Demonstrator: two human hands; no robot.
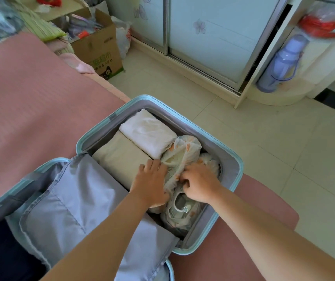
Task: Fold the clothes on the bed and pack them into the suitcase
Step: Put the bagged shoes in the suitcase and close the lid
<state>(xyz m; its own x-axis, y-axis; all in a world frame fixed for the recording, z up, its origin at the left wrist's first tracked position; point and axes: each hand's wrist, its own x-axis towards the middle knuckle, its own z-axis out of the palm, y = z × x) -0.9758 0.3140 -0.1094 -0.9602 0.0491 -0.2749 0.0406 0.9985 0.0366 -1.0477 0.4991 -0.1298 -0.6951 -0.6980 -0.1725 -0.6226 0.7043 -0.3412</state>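
Printed mesh bundle (179,159) in suitcase (231,159), between hands: left hand (151,183) flat against it, right hand (199,185) pinching it; underside hidden.

My right grip (199,185) has its fingertips buried in the mesh bag (182,157), so I can't see how much netting they hold. My left grip (151,184) hides its thumb; pinching or just pressing, I can't tell. The bag's contents beneath both grips are unreadable. On the near side of the left grip, the suitcase lid (65,209) runs off the frame. Far beyond the right grip, a red thing (320,27) is blurred.
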